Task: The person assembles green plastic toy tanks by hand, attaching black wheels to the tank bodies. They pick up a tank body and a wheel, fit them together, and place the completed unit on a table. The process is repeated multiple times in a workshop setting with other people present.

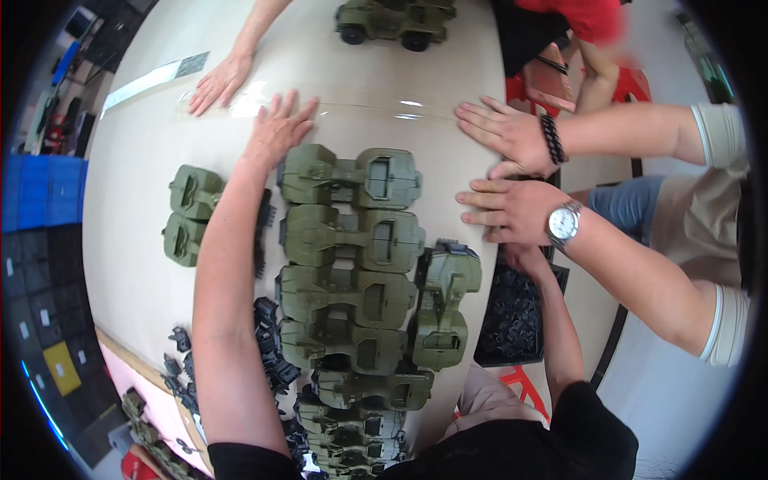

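My left hand [282,128] lies flat on the table, fingers spread, at a strip of clear tape [360,106]. Close to its wrist begins a column of olive-green plastic toy vehicle bodies [346,240], set side by side toward me. My right hand [524,256] is low at the table's right edge, above a black tray [488,352] of small dark parts. A co-worker's watch-wearing hand [512,210] largely covers it, so its fingers are hidden. The co-worker's other hand [506,136], with a beaded bracelet, also rests flat on the table.
Another person's hand [220,84] presses the table at the far left. A green toy vehicle with black wheels [396,22] stands at the far end. Two green shells [188,214] lie left of my forearm, with black parts [182,368] nearer me. Another vehicle body [446,308] sits right of the column.
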The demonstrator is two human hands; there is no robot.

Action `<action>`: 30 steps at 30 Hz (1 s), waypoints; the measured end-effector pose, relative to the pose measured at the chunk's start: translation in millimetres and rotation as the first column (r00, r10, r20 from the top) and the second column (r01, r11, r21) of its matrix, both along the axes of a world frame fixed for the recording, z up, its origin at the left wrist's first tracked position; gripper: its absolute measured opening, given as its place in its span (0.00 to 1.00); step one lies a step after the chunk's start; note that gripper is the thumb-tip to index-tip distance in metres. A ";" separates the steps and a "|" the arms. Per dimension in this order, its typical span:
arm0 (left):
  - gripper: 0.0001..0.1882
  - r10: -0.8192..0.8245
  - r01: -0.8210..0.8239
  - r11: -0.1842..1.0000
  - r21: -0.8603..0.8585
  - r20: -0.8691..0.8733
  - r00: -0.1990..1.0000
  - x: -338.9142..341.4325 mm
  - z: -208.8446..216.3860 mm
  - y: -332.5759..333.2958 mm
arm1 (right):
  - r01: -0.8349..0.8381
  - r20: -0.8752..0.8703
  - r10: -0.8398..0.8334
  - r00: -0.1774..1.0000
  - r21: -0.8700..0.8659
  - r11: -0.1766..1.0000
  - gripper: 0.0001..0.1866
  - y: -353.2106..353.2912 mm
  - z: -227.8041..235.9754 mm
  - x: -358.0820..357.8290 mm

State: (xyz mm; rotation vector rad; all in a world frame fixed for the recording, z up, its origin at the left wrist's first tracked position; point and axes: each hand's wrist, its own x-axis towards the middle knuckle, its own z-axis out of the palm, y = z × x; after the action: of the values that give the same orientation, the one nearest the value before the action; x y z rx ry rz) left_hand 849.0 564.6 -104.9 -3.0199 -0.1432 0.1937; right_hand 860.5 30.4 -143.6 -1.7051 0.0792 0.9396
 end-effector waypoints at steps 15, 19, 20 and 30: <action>0.27 0.246 -0.189 0.832 -0.521 0.042 0.968 0.4 13.9 6.4 | -0.438 0.675 0.641 0.365 -0.483 0.758 0.15 352.2 158.6 52.0; 0.30 0.271 -0.217 0.940 -0.263 0.190 0.944 -1.0 -1.0 35.3 | -0.476 0.486 0.870 0.082 -0.748 0.463 0.37 407.4 59.6 77.1; 0.32 0.321 -0.279 0.928 -0.247 0.148 0.936 -5.1 -0.2 34.7 | -0.482 0.294 0.954 0.059 -0.829 0.285 0.43 411.6 56.3 71.7; 0.52 0.463 -0.525 0.801 -0.287 -0.259 0.848 -7.1 18.9 54.5 | -0.538 0.233 0.968 0.097 -0.805 0.247 0.57 416.0 49.9 78.1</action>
State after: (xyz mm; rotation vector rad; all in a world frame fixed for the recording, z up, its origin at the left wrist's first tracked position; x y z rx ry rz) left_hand 841.8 619.1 -86.0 -3.2108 -0.9934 0.5894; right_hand 938.6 446.5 -93.7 -2.6275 -1.5331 0.9256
